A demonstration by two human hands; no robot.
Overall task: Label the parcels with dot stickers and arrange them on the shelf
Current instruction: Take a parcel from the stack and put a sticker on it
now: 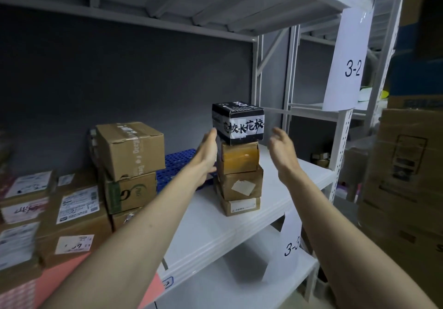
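Fingers straight and loose on both hands: your left hand (208, 151) brushes the black parcel (238, 122) topping a four-box stack on the white shelf (275, 179); your right hand (282, 149) hovers just beside. Square it gently, pressing evenly so nothing topples.

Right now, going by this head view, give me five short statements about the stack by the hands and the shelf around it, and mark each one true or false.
1. The black box sits on top of the stack. True.
2. The stack holds two parcels. False: four are visible, the black box over three brown ones.
3. The right hand grips the black box. False: it is open and apart from the box.
4. The left hand is at the black box's left lower edge, fingers straight. True.
5. The sign on the shelf post reads 5-1. False: it reads 3-2.
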